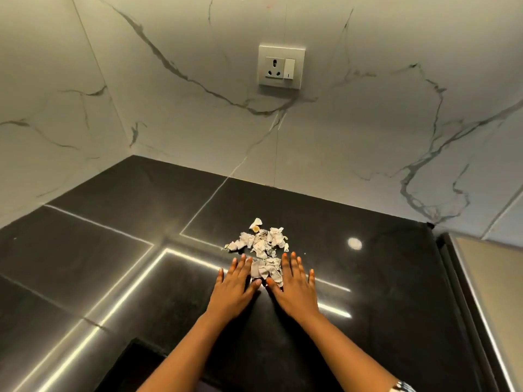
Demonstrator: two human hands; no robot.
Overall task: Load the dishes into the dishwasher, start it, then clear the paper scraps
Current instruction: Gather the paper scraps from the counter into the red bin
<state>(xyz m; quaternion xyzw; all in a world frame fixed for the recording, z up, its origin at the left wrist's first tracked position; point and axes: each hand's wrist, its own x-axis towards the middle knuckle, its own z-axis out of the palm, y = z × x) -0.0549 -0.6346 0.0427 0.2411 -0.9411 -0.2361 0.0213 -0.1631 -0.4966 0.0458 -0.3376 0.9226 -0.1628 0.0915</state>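
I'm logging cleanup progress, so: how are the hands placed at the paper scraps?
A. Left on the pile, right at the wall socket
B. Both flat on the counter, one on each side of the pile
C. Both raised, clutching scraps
B: the left hand and right hand lie flat, fingers straight, on the counter, flanking the near end of the scraps.

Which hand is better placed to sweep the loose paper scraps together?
Left, narrowly. Both hands lie flat flanking the paper scraps, but stray bits trail out just beyond the fingers of the left hand, so it can sweep them inward while the right hand walls the other side.
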